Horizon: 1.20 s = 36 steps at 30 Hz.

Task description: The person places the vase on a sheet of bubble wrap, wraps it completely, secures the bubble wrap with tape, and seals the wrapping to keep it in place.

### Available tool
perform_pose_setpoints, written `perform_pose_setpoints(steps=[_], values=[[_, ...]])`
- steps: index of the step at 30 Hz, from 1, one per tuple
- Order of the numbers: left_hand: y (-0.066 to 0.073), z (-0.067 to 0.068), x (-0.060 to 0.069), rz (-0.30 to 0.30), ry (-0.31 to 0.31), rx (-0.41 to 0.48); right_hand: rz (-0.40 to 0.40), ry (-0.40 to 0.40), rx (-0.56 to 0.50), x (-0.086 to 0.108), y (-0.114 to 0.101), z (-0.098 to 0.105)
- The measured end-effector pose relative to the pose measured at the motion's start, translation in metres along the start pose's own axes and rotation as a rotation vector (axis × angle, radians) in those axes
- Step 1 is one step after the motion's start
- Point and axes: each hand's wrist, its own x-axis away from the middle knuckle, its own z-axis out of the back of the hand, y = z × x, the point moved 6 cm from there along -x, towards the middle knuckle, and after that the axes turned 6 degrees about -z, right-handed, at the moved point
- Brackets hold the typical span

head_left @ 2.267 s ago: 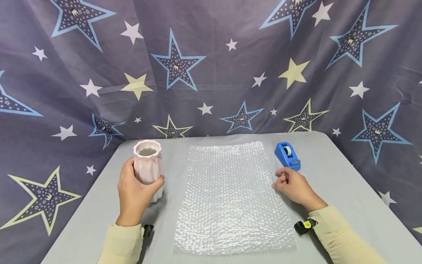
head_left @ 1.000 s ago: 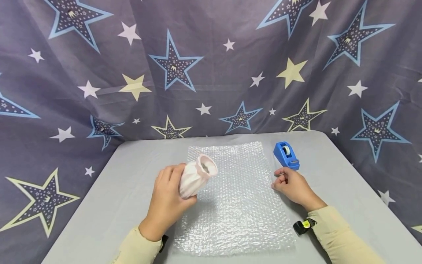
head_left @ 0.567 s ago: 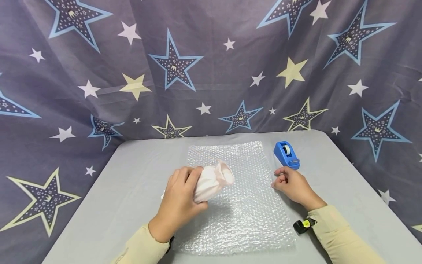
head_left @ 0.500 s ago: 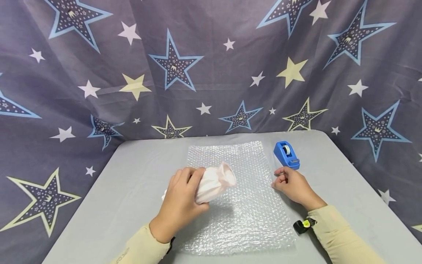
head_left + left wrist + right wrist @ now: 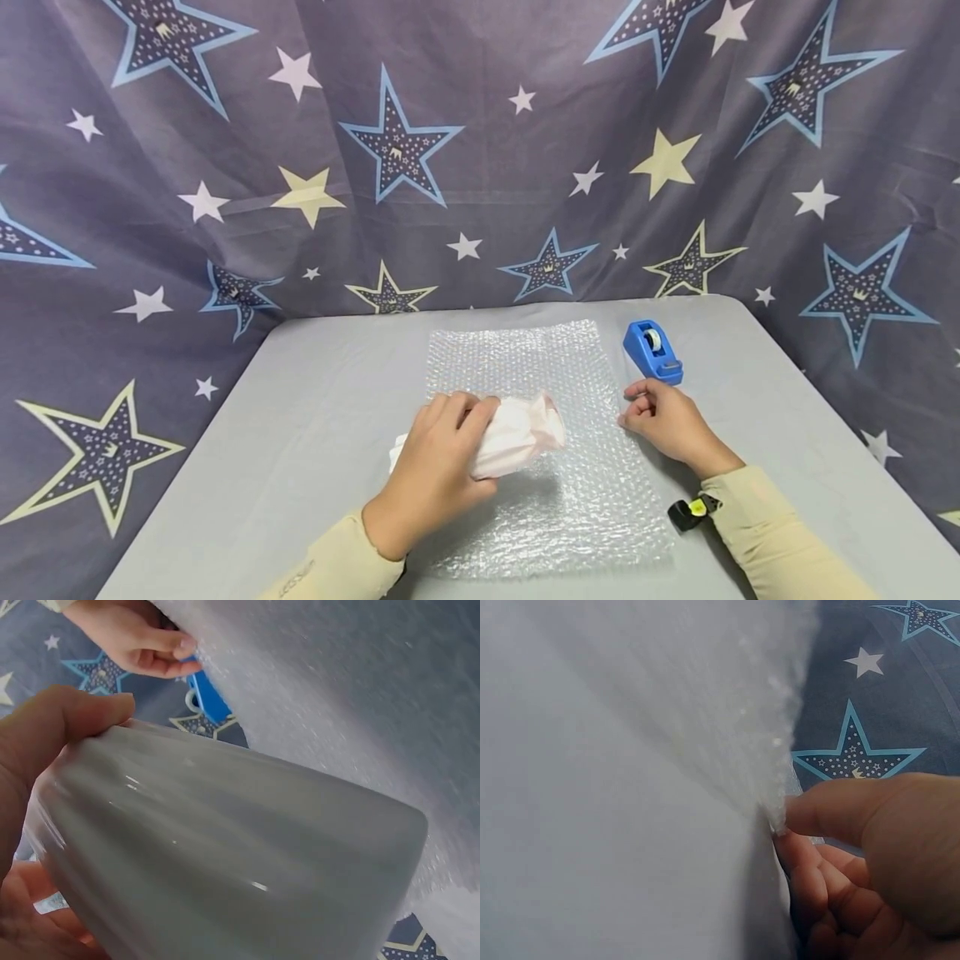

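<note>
A pale pink fluted vase (image 5: 517, 435) is tipped onto its side over the bubble wrap (image 5: 525, 367), its scalloped mouth to the right. My left hand (image 5: 435, 475) grips the vase round its body, fingers over the far side and thumb on the near side. In the left wrist view the smooth base end of the vase (image 5: 247, 847) fills much of the picture. A shadow falls on the wrap beneath it; whether they touch I cannot tell. At the right edge of the sheet, my right hand (image 5: 670, 423) pinches the bubble wrap (image 5: 765, 750) between thumb and index finger.
A blue tape dispenser (image 5: 651, 353) with a roll of tape stands just beyond the right hand. The grey-covered table (image 5: 322, 375) ends at a star-patterned cloth (image 5: 480, 150) hanging behind it.
My left hand has carried the vase from the table's left side rightward over the bubble wrap, tilting it from upright to lying, then lowering it. The right hand has kept its place.
</note>
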Motion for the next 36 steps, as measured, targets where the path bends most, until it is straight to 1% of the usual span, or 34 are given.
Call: perform_pose_setpoints(steps=[4, 11, 18, 24, 28, 36], values=[[0.006, -0.002, -0.002, -0.024, -0.014, 0.002, -0.005, 0.001, 0.005, 0.000, -0.001, 0.000], [0.015, -0.007, -0.002, -0.040, -0.057, -0.003, 0.006, 0.006, -0.001, 0.001, -0.003, 0.000], [0.025, -0.010, -0.006, -0.065, -0.077, -0.005, 0.013, 0.011, -0.006, 0.000, -0.003, 0.001], [0.034, -0.016, -0.005, -0.072, -0.128, -0.027, 0.009, 0.006, -0.008, 0.000, -0.001, 0.001], [0.042, -0.020, -0.004, -0.087, -0.158, -0.033, 0.001, 0.007, -0.003, 0.000, 0.001, -0.001], [0.058, -0.026, -0.004, -0.155, -0.185, -0.064, 0.011, 0.006, -0.006, 0.001, -0.002, -0.001]])
